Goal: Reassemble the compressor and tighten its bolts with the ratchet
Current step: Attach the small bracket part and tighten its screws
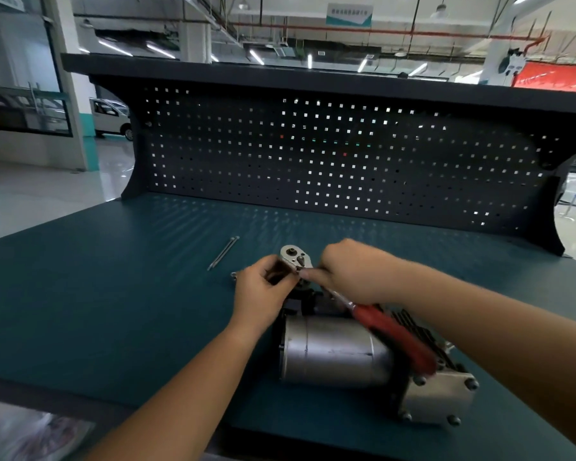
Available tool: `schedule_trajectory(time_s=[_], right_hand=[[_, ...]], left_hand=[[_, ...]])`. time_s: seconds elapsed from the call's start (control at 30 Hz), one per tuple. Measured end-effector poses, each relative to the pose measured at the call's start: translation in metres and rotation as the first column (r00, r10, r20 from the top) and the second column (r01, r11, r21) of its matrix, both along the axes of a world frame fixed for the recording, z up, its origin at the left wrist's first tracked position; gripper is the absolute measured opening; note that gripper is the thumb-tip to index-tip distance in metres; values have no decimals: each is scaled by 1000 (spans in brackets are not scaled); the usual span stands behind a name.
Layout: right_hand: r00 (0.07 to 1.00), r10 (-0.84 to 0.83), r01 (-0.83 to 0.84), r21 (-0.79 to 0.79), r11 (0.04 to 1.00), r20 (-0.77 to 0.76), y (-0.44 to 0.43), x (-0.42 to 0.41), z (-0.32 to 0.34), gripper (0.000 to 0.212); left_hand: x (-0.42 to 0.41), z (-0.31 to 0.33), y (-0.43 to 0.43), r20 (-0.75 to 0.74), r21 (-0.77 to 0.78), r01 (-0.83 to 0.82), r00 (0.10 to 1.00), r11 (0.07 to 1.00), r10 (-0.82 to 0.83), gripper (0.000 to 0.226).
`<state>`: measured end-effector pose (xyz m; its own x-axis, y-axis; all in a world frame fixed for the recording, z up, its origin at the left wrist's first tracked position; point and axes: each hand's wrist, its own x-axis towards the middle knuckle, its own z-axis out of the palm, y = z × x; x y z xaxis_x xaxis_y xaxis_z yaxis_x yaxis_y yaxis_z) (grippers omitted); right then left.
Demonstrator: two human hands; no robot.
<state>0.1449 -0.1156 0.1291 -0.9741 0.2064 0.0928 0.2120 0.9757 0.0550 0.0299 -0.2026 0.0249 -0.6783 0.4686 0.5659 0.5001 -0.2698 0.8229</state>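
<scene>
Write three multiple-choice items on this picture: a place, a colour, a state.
1. Where do the two long bolts lie?
A. on the compressor
B. on the bench, beyond the left hand
C. on the pegboard

2. What colour is the ratchet handle?
A. red
B. blue
C. yellow

3. How is the ratchet held?
A. lies untouched
B. one hand alone
C. both hands at its head

Key:
1 B: they lie on the bench.
2 A: the grip is red.
3 C: left and right hand meet there.

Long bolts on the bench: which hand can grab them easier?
Left. The left hand is nearer the long bolts, which lie on its side, while the right hand grips the ratchet.
</scene>
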Motion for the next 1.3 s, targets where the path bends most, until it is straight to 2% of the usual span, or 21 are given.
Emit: schedule_trajectory(time_s=[0.07,0.1,0.13,0.17,0.23,0.27,0.3,0.37,0.43,0.5,0.6,0.67,0.8,0.93,1.1,1.2,1.3], right_hand=[[997,-64,47,-330,943,-41,-9,2,-12,53],[994,-98,55,-511,858,-56,-14,3,-18,52],[988,-136,49,-683,728,-75,-19,2,-23,49],[978,-185,27,-829,558,-92,-24,2,-27,46],[950,-290,-57,-978,201,-116,-34,0,-29,41],[935,-332,-96,-991,98,-123,-37,-1,-31,40],[926,-355,-113,-991,67,-129,-38,0,-33,40],[932,-339,-81,-986,148,-128,-38,1,-37,42],[957,-279,11,-947,322,-84,-33,6,-36,46],[975,-220,93,-842,531,-31,-23,8,-26,48],[985,-171,159,-488,858,19,-1,2,1,51],[989,-148,150,-213,965,23,13,-4,15,52],[994,-83,81,37,996,69,32,-18,21,42],[1000,12,-13,47,999,22,42,-21,12,43],[1000,15,-19,238,971,18,38,-6,8,47],[999,36,-38,170,985,14,24,1,9,48],[1000,-7,6,-61,998,-19,7,4,-3,53]], left_hand=[[5,0,2,26,30,-57,998,998,56,37],[7,-1,3,28,47,-95,995,994,94,39],[8,-1,4,30,56,-135,991,989,133,39],[9,-1,5,36,57,-167,986,984,166,37],[9,-1,6,73,58,-203,977,977,199,34],[8,-1,5,94,62,-206,975,977,200,34],[7,-2,5,104,62,-205,975,977,198,33],[6,-1,2,70,42,-200,978,979,196,31],[4,1,-2,1,12,-192,981,981,192,31],[-1,4,-6,-48,-18,-181,982,983,180,27],[-6,8,-8,-19,-19,-105,994,994,105,22],[-7,10,-7,13,-15,-58,998,998,58,22],[-12,9,-3,68,16,28,997,999,-29,22],[-15,5,0,65,26,100,993,995,-101,24],[-15,-2,-1,9,-21,117,993,993,-117,24],[-14,-5,-4,-25,1,115,993,993,-115,30],[-10,-5,-4,-17,-3,93,996,996,-93,32]])
